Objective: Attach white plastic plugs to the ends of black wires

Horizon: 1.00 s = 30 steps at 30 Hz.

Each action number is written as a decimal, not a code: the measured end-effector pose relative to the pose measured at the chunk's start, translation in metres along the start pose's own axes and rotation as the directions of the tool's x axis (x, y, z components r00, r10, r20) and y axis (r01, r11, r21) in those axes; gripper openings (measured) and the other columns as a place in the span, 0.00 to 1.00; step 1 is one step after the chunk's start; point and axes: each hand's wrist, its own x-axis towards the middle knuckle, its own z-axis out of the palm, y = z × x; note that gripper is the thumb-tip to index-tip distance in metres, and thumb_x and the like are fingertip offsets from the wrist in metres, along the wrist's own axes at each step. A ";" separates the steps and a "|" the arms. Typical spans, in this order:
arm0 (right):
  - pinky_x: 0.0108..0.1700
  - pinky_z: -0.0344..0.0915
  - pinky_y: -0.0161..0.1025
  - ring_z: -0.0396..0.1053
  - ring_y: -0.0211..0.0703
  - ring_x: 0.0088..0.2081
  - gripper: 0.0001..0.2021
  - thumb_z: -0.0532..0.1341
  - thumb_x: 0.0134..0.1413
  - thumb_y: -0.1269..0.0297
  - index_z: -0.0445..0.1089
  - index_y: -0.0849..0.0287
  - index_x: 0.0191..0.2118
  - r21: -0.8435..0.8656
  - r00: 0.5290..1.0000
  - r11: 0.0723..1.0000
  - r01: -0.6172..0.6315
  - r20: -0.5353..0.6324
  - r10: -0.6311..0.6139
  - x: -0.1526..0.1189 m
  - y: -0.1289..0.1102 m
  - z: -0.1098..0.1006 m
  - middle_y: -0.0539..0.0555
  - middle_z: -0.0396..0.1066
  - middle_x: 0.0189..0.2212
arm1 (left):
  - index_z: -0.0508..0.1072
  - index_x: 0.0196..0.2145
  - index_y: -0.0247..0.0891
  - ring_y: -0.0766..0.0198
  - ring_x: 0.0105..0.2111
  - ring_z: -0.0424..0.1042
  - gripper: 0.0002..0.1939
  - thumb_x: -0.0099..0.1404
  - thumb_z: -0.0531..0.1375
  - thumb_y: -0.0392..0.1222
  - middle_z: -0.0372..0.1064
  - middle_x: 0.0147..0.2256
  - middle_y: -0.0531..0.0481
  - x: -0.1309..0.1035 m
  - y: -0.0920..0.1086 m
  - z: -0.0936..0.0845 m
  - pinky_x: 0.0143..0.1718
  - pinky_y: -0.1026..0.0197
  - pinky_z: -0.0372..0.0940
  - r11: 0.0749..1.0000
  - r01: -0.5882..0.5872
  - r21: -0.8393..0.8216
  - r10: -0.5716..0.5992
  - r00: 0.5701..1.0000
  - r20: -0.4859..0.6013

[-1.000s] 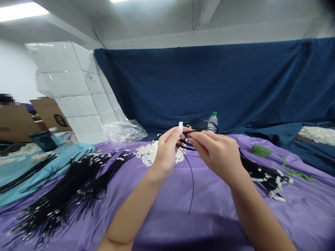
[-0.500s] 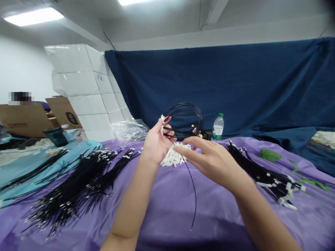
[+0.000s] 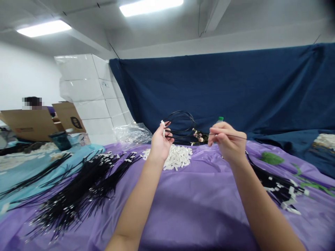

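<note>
My left hand (image 3: 160, 144) is closed around looped thin black cables (image 3: 194, 122), with white connectors (image 3: 163, 124) at its fingertips. The loops arch out to the right of the fingers. Off to the right, my right hand (image 3: 231, 143) pinches a thin black cable (image 3: 238, 136), whose free end sticks out past the knuckles. Whether this cable joins the loops cannot be made out. Below and between the hands lies a heap of small white plastic pieces (image 3: 179, 157) on the purple cloth (image 3: 188, 202).
Black cables (image 3: 78, 177) with white ends lie spread at left, and another bundle (image 3: 274, 183) lies at right. Behind my right hand stands a bottle with a green cap (image 3: 221, 119). Artificial flowers (image 3: 201, 138), clear plastic (image 3: 132, 134) and stacked white boxes (image 3: 89, 108) are farther back.
My right hand has moved right and away from the left hand, closing its fingers on the cable. The cable end that hung down between the hands now points right. The view has tilted slightly up.
</note>
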 end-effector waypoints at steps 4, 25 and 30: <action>0.41 0.75 0.43 0.73 0.39 0.35 0.11 0.65 0.55 0.53 0.80 0.53 0.36 0.200 0.985 0.979 -0.042 -0.156 0.074 0.001 -0.002 0.001 0.53 0.69 0.33 | 0.75 0.37 0.35 0.75 0.20 0.55 0.12 0.65 0.59 0.46 0.56 0.25 0.56 -0.002 -0.013 0.002 0.22 0.68 0.51 0.979 -0.156 0.130 0.153 0.988 0.027; 0.19 0.55 0.30 0.59 0.29 0.16 0.04 0.64 0.54 0.70 0.73 0.60 0.29 -0.372 0.983 0.913 -0.166 -0.137 0.123 -0.019 -0.030 0.042 0.45 0.63 0.15 | 0.77 0.37 0.43 0.67 0.34 0.63 0.15 0.69 0.53 0.51 0.71 0.40 0.50 -0.047 -0.026 0.011 0.36 0.65 0.59 0.664 -0.611 0.431 0.533 0.791 0.301; 0.19 0.55 0.30 0.59 0.29 0.15 0.05 0.64 0.54 0.69 0.73 0.60 0.28 -0.385 0.982 0.907 -0.173 -0.140 0.128 -0.019 -0.035 0.043 0.45 0.63 0.14 | 0.77 0.37 0.43 0.67 0.33 0.63 0.16 0.69 0.53 0.52 0.71 0.38 0.50 -0.047 -0.026 0.011 0.34 0.65 0.59 0.660 -0.618 0.427 0.538 0.786 0.305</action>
